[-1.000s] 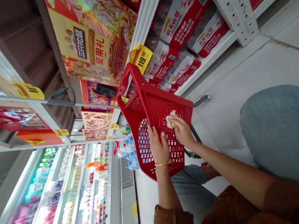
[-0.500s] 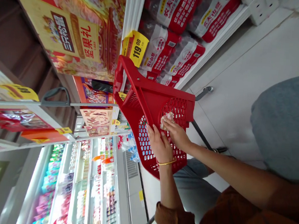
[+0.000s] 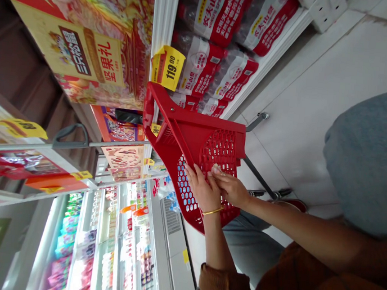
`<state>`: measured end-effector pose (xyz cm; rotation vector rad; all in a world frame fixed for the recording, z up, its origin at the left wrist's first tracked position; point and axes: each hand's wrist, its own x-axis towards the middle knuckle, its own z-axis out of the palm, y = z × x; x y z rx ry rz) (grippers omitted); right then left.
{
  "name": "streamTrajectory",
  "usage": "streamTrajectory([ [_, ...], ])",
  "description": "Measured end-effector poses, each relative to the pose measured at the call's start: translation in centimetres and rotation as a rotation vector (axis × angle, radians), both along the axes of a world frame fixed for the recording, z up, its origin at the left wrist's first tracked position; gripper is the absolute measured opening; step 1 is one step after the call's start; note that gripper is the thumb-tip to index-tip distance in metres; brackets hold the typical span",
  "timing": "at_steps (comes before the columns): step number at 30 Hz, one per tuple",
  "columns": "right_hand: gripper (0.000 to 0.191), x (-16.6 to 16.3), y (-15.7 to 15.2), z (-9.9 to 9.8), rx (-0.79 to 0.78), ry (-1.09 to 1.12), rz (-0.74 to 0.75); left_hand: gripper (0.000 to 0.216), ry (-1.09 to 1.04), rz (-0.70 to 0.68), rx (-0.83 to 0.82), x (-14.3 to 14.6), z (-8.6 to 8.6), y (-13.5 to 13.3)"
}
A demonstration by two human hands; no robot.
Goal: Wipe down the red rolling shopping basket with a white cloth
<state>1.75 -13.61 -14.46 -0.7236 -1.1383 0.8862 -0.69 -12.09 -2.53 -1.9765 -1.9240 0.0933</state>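
Observation:
The view is turned sideways, with the floor on the right. A red plastic shopping basket (image 3: 190,120) with honeycomb holes stands in front of my knees. My left hand (image 3: 205,192), with a gold bangle at the wrist, holds its near rim, fingers stretched over the edge and thumb on the outer side. Against the outer side, my right hand (image 3: 233,190) presses a crumpled whitish cloth (image 3: 217,169), mostly hidden under the fingers. The two hands touch or overlap at the left thumb.
Packs of red-labelled water bottles (image 3: 203,64) fill the low shelf beside the basket. A large nut gift box (image 3: 97,42) stands above. A grey pull handle (image 3: 74,137) rises past the basket. Dark metal legs (image 3: 260,175) reach the tiled floor (image 3: 319,106). Lit chiller shelves (image 3: 110,241) stand left.
My right hand has slid the cloth along the basket's side towards my left hand. My left hand stays at the rim. The view has shifted slightly.

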Motion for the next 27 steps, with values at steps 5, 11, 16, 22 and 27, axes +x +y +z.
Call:
streamTrajectory([
  [5,0.039,1.0,2.2,-1.1,-0.075,0.042,-0.15,0.056,0.08,-0.012,0.004,0.3,-0.4,-0.2],
  [11,0.057,1.7,6.1,-2.2,-0.203,0.101,-0.135,0.056,0.2,0.03,0.012,1.4,-1.7,-0.2],
  [16,0.056,0.8,5.8,-2.8,-0.169,0.119,-0.044,0.051,0.246,0.062,-0.08,2.3,-3.0,0.1],
  [22,0.048,-0.2,3.4,-3.1,-0.162,0.094,-0.049,0.045,0.248,0.075,-0.091,2.2,-3.4,0.3],
  [27,0.049,-1.1,1.7,-3.7,-0.152,0.062,-0.051,0.043,0.303,0.06,-0.124,1.7,-3.1,0.0],
])
